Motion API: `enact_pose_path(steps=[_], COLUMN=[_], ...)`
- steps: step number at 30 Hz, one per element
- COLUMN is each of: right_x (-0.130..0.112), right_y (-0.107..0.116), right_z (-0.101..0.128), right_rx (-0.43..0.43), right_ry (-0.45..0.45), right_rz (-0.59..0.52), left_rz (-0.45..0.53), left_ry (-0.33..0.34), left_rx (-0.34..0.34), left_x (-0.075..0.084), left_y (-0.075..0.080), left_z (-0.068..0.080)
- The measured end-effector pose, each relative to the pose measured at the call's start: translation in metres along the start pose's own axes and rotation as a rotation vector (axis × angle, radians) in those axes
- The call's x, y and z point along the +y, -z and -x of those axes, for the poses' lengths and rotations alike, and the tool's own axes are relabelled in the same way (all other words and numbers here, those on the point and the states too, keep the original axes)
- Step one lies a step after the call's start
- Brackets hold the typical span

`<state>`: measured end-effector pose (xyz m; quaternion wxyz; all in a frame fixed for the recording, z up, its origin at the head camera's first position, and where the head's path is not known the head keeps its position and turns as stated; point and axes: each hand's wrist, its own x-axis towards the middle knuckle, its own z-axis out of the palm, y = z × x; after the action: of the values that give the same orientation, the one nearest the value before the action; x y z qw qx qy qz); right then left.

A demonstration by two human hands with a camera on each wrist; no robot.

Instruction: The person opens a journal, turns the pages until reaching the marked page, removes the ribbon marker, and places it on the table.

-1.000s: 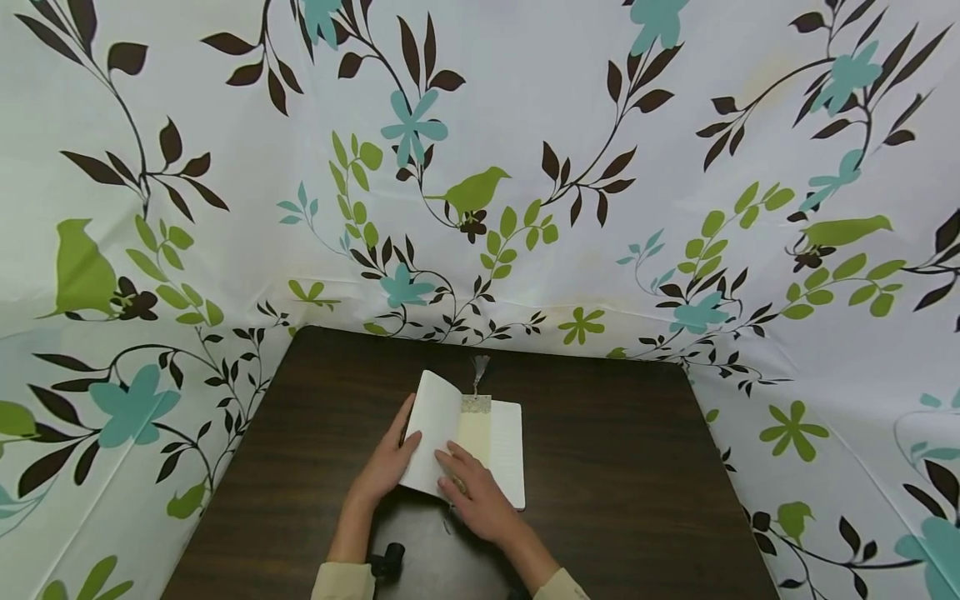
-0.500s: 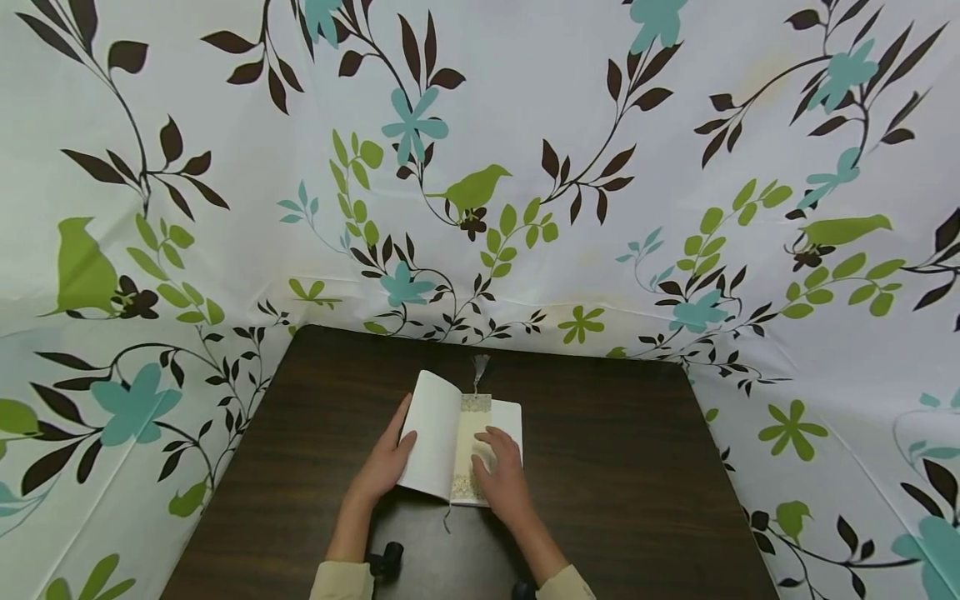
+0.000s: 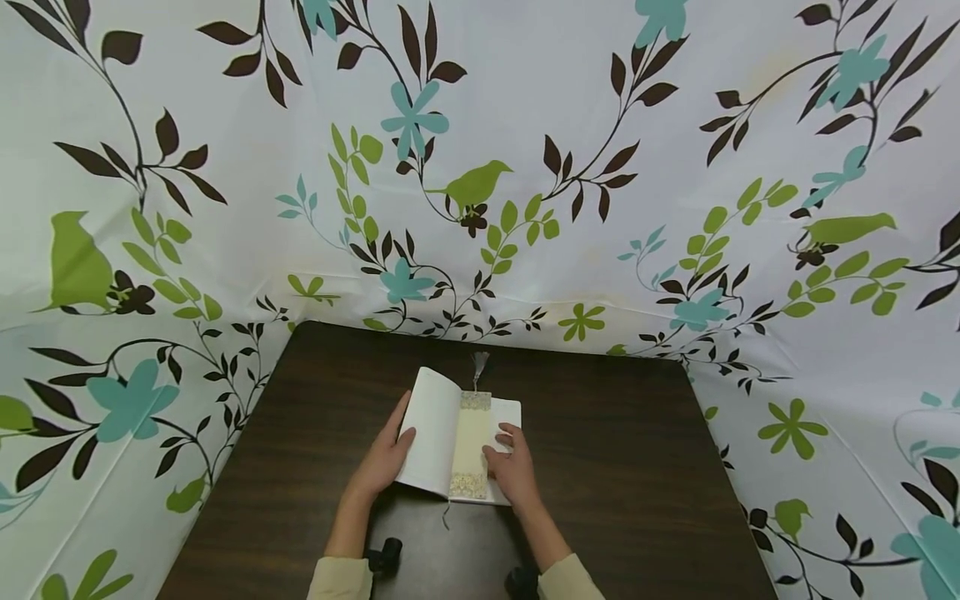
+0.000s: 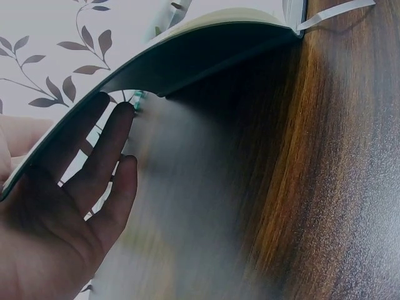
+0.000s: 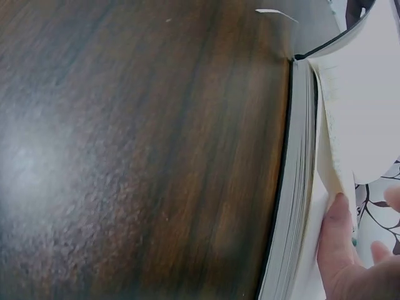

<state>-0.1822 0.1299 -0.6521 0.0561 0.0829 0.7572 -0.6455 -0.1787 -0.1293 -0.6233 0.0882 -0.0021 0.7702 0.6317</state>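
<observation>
An open notebook (image 3: 506, 483) with white pages and a dark cover lies on the dark wood table. My left hand (image 3: 381, 458) holds its raised left side, thumb on the page and fingers behind the cover (image 4: 206, 53), as the left wrist view shows. A cream bookmark (image 3: 471, 437) with speckled ends lies along the right page beside the fold, its grey tassel (image 3: 480, 363) reaching past the top. My right hand (image 3: 513, 467) is over the right page, fingers loosely bent. Its thumb (image 5: 337, 231) touches the bookmark's right edge, which stands slightly up from the page.
A thin ribbon (image 3: 446, 517) hangs from the notebook's lower end onto the table (image 3: 615, 467). Behind and beside the table hangs a white cloth (image 3: 570, 75) printed with leaves, flowers and birds. Black wrist mounts sit at both cuffs.
My right hand has moved right from the left page, across the bookmark, to its right edge, uncovering the bookmark's lower speckled end. The left hand keeps its hold on the raised side.
</observation>
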Motion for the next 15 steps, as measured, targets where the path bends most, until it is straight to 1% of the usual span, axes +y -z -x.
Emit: enact_pose_path(steps=[2, 6, 8, 15], right_x=[0.0005, -0.0012, -0.0009, 0.0034], right_y=[-0.0005, -0.0021, -0.0037, -0.0067], right_z=[-0.0014, -0.0024, -0.0025, -0.0025], right_rx=[-0.001, -0.012, -0.018, -0.022], right_ry=[-0.015, -0.038, -0.04, -0.062], right_rz=[-0.008, 0.026, 0.025, -0.048], left_rz=[0.008, 0.024, 0.025, 0.019], left_ry=[0.001, 0.004, 0.004, 0.006], left_rx=[-0.006, -0.015, -0.016, -0.012], left_x=[-0.0005, -0.0007, -0.0005, -0.0012], left_y=[0.001, 0.0022, 0.0024, 0.0029], left_z=[-0.0001, -0.0005, -0.0009, 0.0002])
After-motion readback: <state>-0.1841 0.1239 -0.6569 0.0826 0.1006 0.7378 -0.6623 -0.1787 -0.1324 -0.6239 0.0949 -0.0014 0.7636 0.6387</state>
